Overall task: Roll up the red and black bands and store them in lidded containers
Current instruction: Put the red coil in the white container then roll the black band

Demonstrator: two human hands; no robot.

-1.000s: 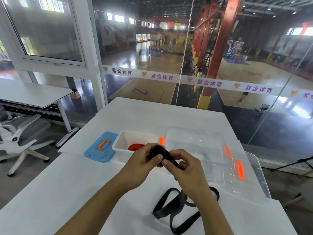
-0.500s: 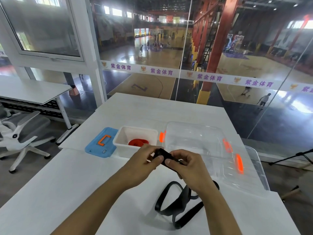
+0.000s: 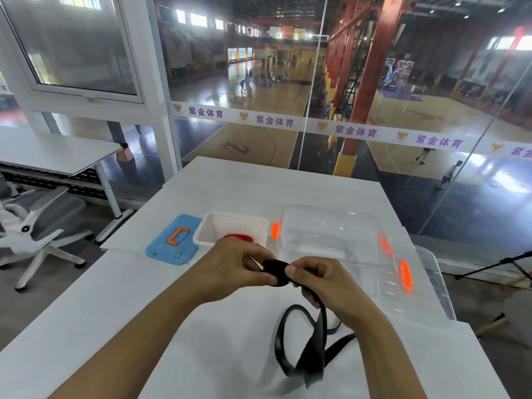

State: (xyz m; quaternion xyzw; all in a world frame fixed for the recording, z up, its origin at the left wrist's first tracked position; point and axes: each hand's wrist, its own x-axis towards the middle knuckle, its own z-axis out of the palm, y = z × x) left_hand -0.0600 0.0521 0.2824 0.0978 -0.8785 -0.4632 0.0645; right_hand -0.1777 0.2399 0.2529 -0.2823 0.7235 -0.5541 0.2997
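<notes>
Both hands, the left hand (image 3: 236, 269) and right hand (image 3: 316, 280), pinch the half-rolled black band (image 3: 275, 269) above the table's (image 3: 115, 298) middle, its loose tail hanging. The red band (image 3: 239, 238) already lies in the white container (image 3: 233, 226). Next, winding in the tail likely needs steady tension.
</notes>
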